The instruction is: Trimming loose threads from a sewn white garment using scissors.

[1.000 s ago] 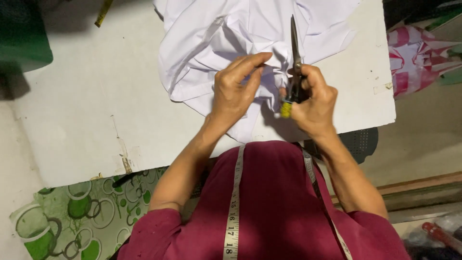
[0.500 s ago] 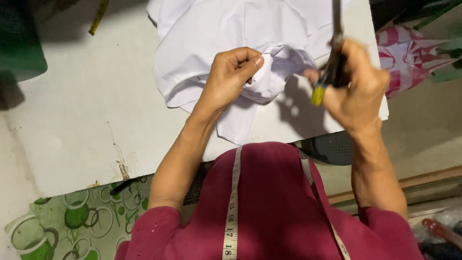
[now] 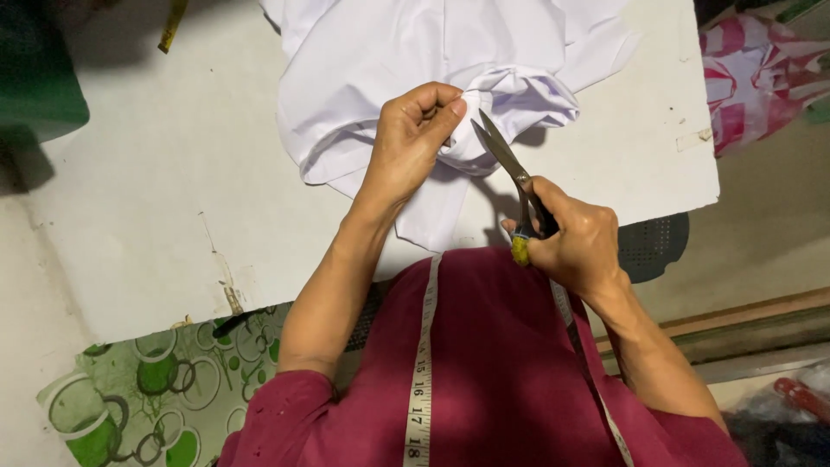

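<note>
A white garment (image 3: 432,60) lies bunched on a white table (image 3: 156,199). My left hand (image 3: 411,138) pinches a raised fold of the cloth at its near edge. My right hand (image 3: 575,242) grips large metal scissors (image 3: 510,169) with dark and yellow handles. Their blades are slightly apart, tips pointing up-left at the pinched fold, just beside my left fingers. A measuring tape (image 3: 421,363) hangs around my neck over my maroon top.
A green patterned cloth (image 3: 147,389) covers the surface at the lower left. A pink and white bag (image 3: 761,60) sits off the table's right side. A dark green object (image 3: 39,78) is at the far left, and a dark perforated seat (image 3: 657,246) shows under the table edge.
My right hand has swung down from its raised position and brought the scissors' tips to the fold. My left hand has kept its pinch on the cloth.
</note>
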